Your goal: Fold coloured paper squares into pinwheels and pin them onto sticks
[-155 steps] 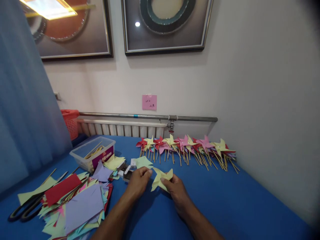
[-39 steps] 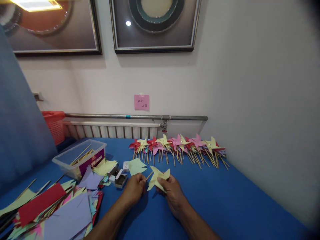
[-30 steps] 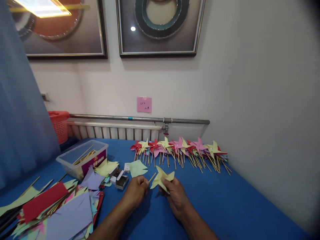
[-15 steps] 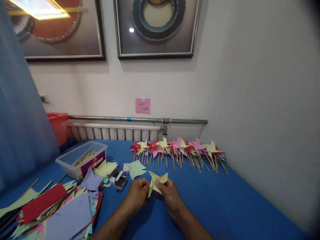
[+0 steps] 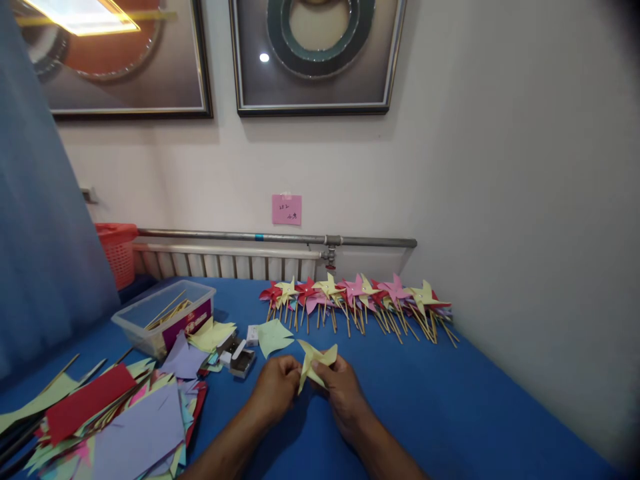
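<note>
Both my hands meet over the blue table (image 5: pixel 450 413), close in front of me. My right hand (image 5: pixel 340 390) pinches a pale yellow paper pinwheel (image 5: pixel 314 360) by its middle. My left hand (image 5: pixel 277 387) is closed right beside it, fingers pressed to the pinwheel's left side; a thin wooden stick seen in it earlier is hidden now. Behind the hands a row of finished pinwheels (image 5: pixel 357 297) in red, yellow and pink lies on sticks along the wall.
A clear plastic tub (image 5: pixel 163 317) with wooden sticks stands at the left. Loose coloured paper sheets (image 5: pixel 125 420) pile at the near left. A small open box (image 5: pixel 240 357) and a light green sheet (image 5: pixel 273 337) lie just beyond my left hand. A red basket (image 5: pixel 117 250) sits by the curtain.
My hands have drawn together: the left hand closed in on the pinwheel, the stick that poked out between them has gone from sight, and the pinwheel turned more edge-on.
</note>
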`<state>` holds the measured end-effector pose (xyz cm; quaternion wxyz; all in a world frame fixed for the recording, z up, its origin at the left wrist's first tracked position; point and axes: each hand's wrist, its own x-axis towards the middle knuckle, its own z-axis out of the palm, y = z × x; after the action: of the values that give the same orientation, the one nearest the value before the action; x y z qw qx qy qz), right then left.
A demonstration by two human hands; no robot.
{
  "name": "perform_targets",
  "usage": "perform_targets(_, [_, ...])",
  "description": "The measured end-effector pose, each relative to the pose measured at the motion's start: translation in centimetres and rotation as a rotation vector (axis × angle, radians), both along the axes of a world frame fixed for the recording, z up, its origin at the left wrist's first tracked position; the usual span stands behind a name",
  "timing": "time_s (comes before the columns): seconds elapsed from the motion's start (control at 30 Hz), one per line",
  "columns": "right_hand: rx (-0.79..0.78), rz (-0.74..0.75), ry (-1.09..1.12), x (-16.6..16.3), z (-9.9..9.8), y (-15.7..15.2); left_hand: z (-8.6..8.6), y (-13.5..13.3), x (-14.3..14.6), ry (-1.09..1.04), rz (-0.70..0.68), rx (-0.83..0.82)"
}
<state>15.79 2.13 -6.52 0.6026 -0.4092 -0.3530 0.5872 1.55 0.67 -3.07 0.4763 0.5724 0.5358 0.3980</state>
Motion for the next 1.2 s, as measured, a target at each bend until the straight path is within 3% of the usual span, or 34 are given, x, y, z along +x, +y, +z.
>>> perform_targets(0.33, [-0.017, -0.008, -0.002, 0.01, 0.06, -0.27, 0.11, -0.16, 0.03, 0.137, 0.083, 0.128])
perform_targets(0.6, [-0.014, -0.01, -0.019, 0.01, 0.39, -0.49, -0.08, 0.16, -0.06, 0.091, 0.055, 0.085])
perform_targets(1.03, [-0.008, -0.005, -0.022, -0.02, 0.19, -0.3, 0.3, -0.14, -0.17, 0.18, 0.053, 0.133])
perform_targets(1.2, [0.019, -0.004, -0.031, 0.15, -0.37, 0.08, 0.83, -0.63, -0.08, 0.31, 0.077, 0.192])
